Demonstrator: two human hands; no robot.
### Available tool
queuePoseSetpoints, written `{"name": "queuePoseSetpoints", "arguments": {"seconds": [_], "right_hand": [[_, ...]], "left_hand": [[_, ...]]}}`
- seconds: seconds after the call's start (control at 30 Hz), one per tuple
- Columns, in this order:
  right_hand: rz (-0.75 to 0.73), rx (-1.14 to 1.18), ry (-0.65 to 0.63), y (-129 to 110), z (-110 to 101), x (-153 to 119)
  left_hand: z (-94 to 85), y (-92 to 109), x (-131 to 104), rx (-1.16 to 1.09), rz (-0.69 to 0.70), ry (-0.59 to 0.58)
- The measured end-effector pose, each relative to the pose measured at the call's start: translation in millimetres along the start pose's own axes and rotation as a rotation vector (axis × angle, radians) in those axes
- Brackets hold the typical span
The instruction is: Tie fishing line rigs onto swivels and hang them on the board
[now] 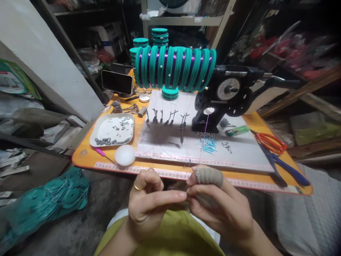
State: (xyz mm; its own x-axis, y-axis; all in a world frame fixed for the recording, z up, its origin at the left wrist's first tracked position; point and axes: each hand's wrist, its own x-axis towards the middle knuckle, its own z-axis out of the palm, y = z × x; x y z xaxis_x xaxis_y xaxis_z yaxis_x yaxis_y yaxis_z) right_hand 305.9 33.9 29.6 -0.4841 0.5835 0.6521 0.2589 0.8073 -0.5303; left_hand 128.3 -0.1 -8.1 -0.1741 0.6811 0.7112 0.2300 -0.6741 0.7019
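My left hand [149,203] and my right hand [222,201] meet in front of the table's near edge. The left one has curled fingers, a ring and its index finger stretched toward the right fingertips. In the right hand, thumb and fingers are pinched together, with a grey sleeve [210,176] around one finger. A fine fishing line shows faintly between them; its ends are hard to make out. Beyond, green foam spools [176,67] wound with purple line sit in a row on a black winding device [229,90]. Dark sinkers [172,122] lie beneath on a white board [157,142].
On the orange table's left are a white tray [113,146] of small grey parts, a white round dish [125,155] and a phone [117,82]. Blue-tailed small parts [208,144], red-handled scissors [271,141] and blue-handled pliers [289,169] lie right. A tape measure [165,173] runs along the front.
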Motion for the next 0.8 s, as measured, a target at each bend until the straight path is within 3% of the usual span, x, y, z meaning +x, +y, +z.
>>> {"name": "queuePoseSetpoints", "arguments": {"seconds": [0.07, 0.27, 0.4, 0.53, 0.63, 0.8], "right_hand": [[0.011, 0.038, -0.015, 1.4, -1.6, -0.3], [0.019, 0.104, -0.068, -0.4, -4.2, 2.7], [0.04, 0.087, -0.133, -5.8, 0.3, 1.3], [0.06, 0.113, -0.113, -10.5, 7.3, -1.3], [0.068, 0.131, -0.128, -13.8, 13.3, -2.2], [0.107, 0.159, -0.149, -21.5, 22.9, 1.4]], "left_hand": [[0.6, 2.2, 4.2, -0.05, -0.043, -0.001], [-5.7, 7.9, 16.4, -0.37, -0.343, -0.201], [-14.0, 6.2, 16.0, -0.419, -0.41, -0.238], [-24.2, 5.0, 12.4, -0.389, -0.438, -0.271], [-30.0, 5.9, 10.2, -0.368, -0.423, -0.238], [-33.5, 9.3, 5.9, -0.35, -0.312, -0.081]]}}
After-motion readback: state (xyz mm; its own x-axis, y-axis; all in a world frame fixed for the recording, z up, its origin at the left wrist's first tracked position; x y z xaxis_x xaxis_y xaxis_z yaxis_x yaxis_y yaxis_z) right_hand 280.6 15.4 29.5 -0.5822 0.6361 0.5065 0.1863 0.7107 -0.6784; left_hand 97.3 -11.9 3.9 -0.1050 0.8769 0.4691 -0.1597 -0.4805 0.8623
